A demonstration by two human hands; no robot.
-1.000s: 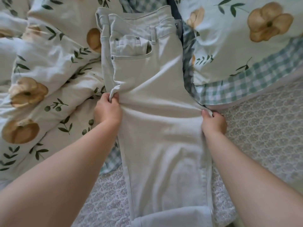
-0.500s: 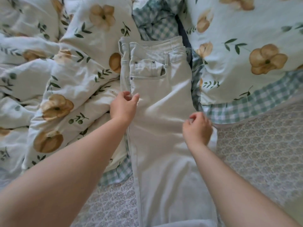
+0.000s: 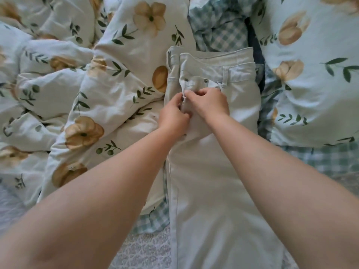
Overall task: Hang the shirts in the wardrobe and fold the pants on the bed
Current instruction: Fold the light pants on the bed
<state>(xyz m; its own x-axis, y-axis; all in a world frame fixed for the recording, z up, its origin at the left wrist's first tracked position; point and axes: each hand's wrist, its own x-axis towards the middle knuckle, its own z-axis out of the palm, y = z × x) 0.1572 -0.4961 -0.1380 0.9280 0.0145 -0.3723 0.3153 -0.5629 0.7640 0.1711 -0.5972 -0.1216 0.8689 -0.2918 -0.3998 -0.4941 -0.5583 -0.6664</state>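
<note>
Pale grey-white pants (image 3: 211, 181) lie lengthwise on the bed, folded leg on leg, waistband at the far end. Both my hands meet at the front pocket area just below the waistband. My left hand (image 3: 173, 115) pinches the fabric at the pants' left edge by a rivet. My right hand (image 3: 208, 104) has its fingers curled on the same fold of cloth beside the pocket. The lower legs run out of the frame at the bottom.
A rumpled floral duvet (image 3: 83, 90) fills the left side. A floral pillow (image 3: 314, 78) with a green check border lies at the right. A green check cloth (image 3: 221, 30) and a dark garment (image 3: 256, 55) sit beyond the waistband. A patterned mattress cover (image 3: 147, 249) shows below.
Both hands have let go of the pants' side edges at thigh height and moved up and together. They now grip the cloth by the front pocket.
</note>
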